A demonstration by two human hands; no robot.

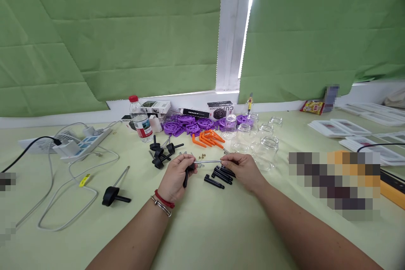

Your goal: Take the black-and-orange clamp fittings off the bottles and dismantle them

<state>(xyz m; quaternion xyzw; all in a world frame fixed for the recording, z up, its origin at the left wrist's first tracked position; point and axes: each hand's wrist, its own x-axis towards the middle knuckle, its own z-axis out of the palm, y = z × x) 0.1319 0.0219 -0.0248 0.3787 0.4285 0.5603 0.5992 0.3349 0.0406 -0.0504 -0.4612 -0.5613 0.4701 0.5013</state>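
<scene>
In left hand [175, 174], half-hidden black handle [186, 176], rod [207, 161] vanishing under right hand [245, 171]

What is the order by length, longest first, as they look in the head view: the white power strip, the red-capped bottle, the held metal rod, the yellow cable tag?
1. White power strip
2. Red-capped bottle
3. Held metal rod, counting only its visible part
4. Yellow cable tag

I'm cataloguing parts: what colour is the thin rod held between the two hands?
The rod is silvery grey, best seen in the head view.
</scene>
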